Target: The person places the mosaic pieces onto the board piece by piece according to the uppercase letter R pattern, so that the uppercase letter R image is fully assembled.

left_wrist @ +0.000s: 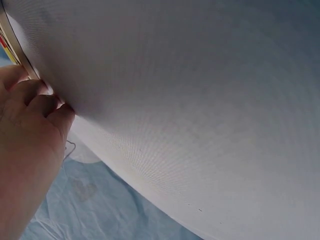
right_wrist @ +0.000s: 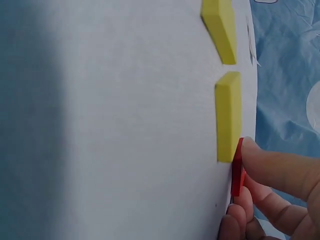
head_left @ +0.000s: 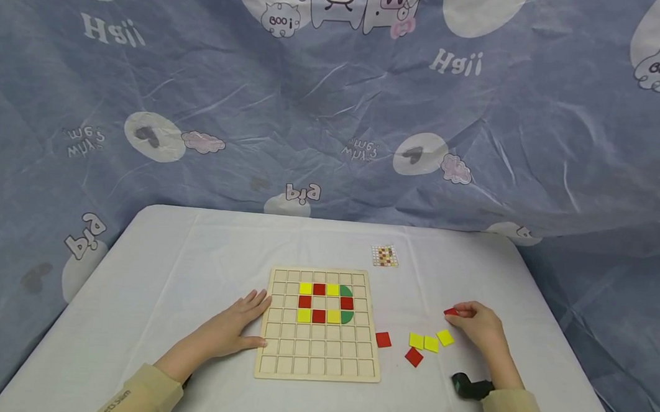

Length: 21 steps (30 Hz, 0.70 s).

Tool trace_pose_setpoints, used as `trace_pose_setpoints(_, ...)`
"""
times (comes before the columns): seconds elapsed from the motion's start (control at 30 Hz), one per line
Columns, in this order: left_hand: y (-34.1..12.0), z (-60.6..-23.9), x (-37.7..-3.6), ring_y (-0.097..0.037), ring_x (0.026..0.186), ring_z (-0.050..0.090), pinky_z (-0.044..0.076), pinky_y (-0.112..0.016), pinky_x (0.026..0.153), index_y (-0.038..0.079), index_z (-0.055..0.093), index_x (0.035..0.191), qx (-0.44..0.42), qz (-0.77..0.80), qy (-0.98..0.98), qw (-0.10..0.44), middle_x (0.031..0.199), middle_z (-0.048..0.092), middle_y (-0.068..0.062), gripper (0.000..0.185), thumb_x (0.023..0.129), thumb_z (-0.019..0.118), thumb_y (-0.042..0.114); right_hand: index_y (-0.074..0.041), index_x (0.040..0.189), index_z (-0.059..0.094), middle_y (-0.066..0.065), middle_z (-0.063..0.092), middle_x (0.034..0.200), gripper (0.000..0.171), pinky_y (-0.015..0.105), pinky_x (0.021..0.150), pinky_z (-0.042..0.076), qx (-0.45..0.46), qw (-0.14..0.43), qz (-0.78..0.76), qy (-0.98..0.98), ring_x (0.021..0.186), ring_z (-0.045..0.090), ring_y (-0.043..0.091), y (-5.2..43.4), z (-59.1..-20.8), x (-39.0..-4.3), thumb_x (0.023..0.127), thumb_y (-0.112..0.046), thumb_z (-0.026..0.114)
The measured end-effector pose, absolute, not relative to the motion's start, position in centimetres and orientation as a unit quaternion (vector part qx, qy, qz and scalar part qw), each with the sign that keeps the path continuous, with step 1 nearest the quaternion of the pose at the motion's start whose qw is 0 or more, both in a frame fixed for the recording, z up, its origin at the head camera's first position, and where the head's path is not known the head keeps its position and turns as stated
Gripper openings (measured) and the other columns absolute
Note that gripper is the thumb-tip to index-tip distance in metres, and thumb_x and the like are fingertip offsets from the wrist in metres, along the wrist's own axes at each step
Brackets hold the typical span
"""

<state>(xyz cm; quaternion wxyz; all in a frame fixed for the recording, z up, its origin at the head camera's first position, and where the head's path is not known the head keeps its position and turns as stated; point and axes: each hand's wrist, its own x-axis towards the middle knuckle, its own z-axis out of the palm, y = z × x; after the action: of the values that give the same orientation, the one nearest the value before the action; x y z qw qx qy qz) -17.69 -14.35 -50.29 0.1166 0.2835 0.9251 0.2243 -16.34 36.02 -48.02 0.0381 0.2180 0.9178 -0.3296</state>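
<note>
Pinching a red tile (head_left: 451, 312) at its fingertips, the right hand (head_left: 477, 326) curls closed.

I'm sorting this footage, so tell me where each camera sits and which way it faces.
Head: worn high, looking down at the table, the board, both hands and sleeves.
Left wrist: low by the left hand, looking across the tablecloth at the board's edge; fingers show.
Right wrist: low by the right hand, pinching a red tile beside yellow tiles.
Head and right wrist share that red tile.
</note>
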Motion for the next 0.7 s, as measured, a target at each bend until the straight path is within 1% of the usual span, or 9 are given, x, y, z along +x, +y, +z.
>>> trace_pose_setpoints(0.1,-14.4,-50.3,-17.7,-0.039,0.150,0.020,0.023,-0.054,0.121,0.007,0.031,0.155,0.283,0.224,0.925,0.119,0.162,0.024,-0.016,0.088,0.088,0.068,0.050,0.007,0.116,0.059,0.024,0.062,0.100,0.042,0.032,0.067,0.047,0.221,0.038,-0.324,0.919,0.089,0.055,0.033,35.7,-47.8,-16.1,0.086,-0.018,0.075)
trace_pose_setpoints(0.3,-14.4,-50.2,-17.7,-0.038,0.150,0.019,0.022,-0.054,0.122,0.008,0.031,0.155,0.280,0.226,0.925,0.122,0.162,0.024,-0.016,0.088,0.087,0.067,0.052,0.007,0.116,0.060,0.025,0.063,0.102,0.040,0.038,0.073,0.050,0.212,0.022,-0.326,0.921,0.090,0.056,0.033,35.1,-47.6,-16.0,0.086,-0.016,0.075)
trace_pose_setpoints(0.37,-14.4,-50.1,-17.7,-0.038,0.150,0.019,0.022,-0.054,0.122,0.008,0.031,0.155,0.280,0.226,0.925,0.123,0.162,0.024,-0.016,0.088,0.087,0.067,0.052,0.006,0.114,0.061,0.025,0.065,0.102,0.037,0.036,0.072,0.052,0.202,0.015,-0.331,0.922,0.089,0.058,0.032,34.9,-47.6,-16.0,0.087,-0.015,0.075)
trace_pose_setpoints(0.57,-14.3,-50.1,-17.6,-0.039,0.150,0.019,0.022,-0.054,0.121,0.007,0.031,0.154,0.282,0.226,0.924,0.123,0.162,0.024,-0.017,0.088,0.088,0.068,0.050,0.003,0.110,0.064,0.018,0.068,0.097,0.030,0.023,0.064,0.049,0.155,0.000,-0.361,0.920,0.081,0.061,0.023,33.0,-47.2,-16.2,0.088,-0.015,0.074)
trace_pose_setpoints(0.6,-14.3,-50.1,-17.6,-0.039,0.150,0.019,0.022,-0.054,0.121,0.007,0.031,0.154,0.282,0.226,0.924,0.122,0.162,0.024,-0.017,0.088,0.088,0.068,0.050,0.002,0.109,0.065,0.016,0.068,0.096,0.029,0.022,0.064,0.049,0.149,0.000,-0.367,0.918,0.080,0.061,0.022,32.4,-47.1,-16.4,0.088,-0.016,0.074)
trace_pose_setpoints(0.63,-14.3,-50.1,-17.6,-0.039,0.150,0.019,0.022,-0.055,0.121,0.007,0.031,0.154,0.283,0.226,0.924,0.121,0.162,0.024,-0.017,0.088,0.088,0.068,0.050,0.000,0.108,0.066,0.014,0.069,0.095,0.027,0.023,0.062,0.051,0.146,-0.003,-0.371,0.917,0.079,0.060,0.020,31.7,-47.0,-16.5,0.088,-0.016,0.075)
trace_pose_setpoints(0.7,-14.3,-50.1,-17.6,-0.039,0.150,0.020,0.022,-0.055,0.121,0.006,0.031,0.154,0.284,0.226,0.924,0.120,0.162,0.024,-0.017,0.087,0.088,0.068,0.049,-0.002,0.105,0.068,0.012,0.070,0.094,0.023,0.024,0.064,0.052,0.133,-0.003,-0.380,0.916,0.078,0.061,0.019,30.3,-46.9,-16.9,0.088,-0.015,0.075)
